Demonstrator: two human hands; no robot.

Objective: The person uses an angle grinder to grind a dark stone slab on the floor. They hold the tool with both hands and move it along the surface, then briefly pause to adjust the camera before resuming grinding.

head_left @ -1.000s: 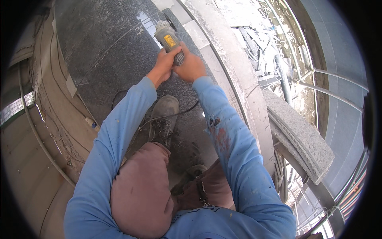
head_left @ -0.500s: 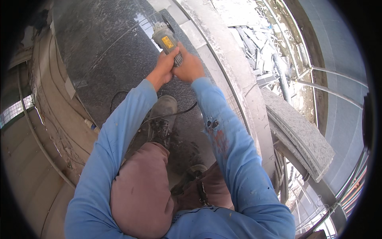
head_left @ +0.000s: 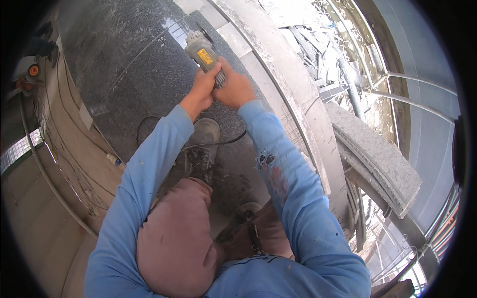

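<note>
Fingers curled in, the left hand and right hand both grip the rear of a grey angle grinder. From where I stand, its body juts forward beyond them, over the dark stone slab, disc at the far end.

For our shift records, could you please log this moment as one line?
left hand: gripping angle grinder | right hand: gripping angle grinder | position: over dark stone slab | contact: unclear
</note>
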